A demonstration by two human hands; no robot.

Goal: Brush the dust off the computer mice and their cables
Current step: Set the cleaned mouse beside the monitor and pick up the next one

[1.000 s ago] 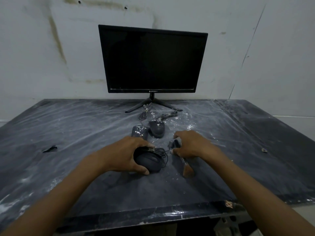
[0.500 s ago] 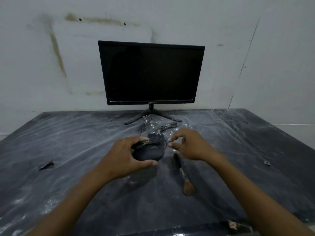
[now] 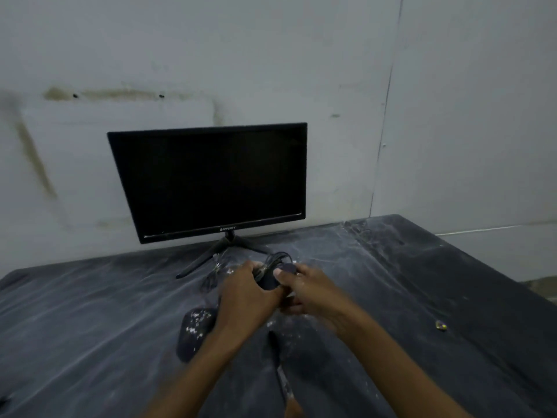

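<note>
While both hands grip it, mouse point(image 3: 269, 280) sits between them.

1. Black flat-screen monitor point(image 3: 211, 182) on its splayed stand blocks the far edge of the dusty black table point(image 3: 90, 312).
2. Dust-speckled dark mouse point(image 3: 195, 331) and wooden-handled brush point(image 3: 281, 372) lie near the forearms.
3. Bare tabletop lies wide on both sides.

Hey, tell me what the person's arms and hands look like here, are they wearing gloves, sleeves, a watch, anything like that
Both arms are bare as far as the frame shows: no sleeves in view, no gloves. The left hand and the right hand show no ring, watch or bracelet that I can make out, though the picture is dim and slightly blurred. No cables or markings on either forearm.
</note>
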